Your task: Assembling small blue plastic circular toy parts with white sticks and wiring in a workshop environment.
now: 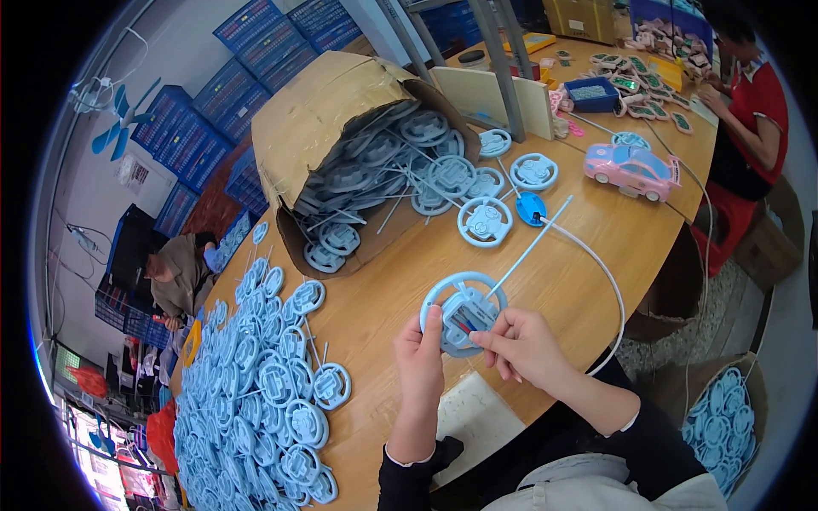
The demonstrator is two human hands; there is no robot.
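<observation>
A: Blue plastic wheel (463, 312) is being held up over the table (588, 255), near its front edge. Back side is being faced to the camera; red and dark wires are being shown at the hub.

B: Hands?

A: Left hand (419, 362) is being closed on the wheel's lower left rim, thumb laid on the rim. Right hand (521, 345) is being pinched at the hub, fingertips (479, 337) being pressed on the wiring. Both are being kept on the same wheel, neither open.

B: Anything attached?

A: A pale rod (528, 247) is being seen running from the wheel up and right. A white cable (601, 271) is being seen curving from a blue oval piece (530, 208) round toward the right wrist. Whether the cable is touching the hand cannot be told.

B: Surroundings?

A: A tipped cardboard box (328, 106) is being spilled of more wheels (400, 166) behind the held one. A big pile (256, 383) of wheels is being spread at the left. A pink toy car (632, 169) is being left at the far right, well apart from the hands. Another person (754, 119) is being seen working at the far end, a third person (175, 272) sitting low at the left.
</observation>
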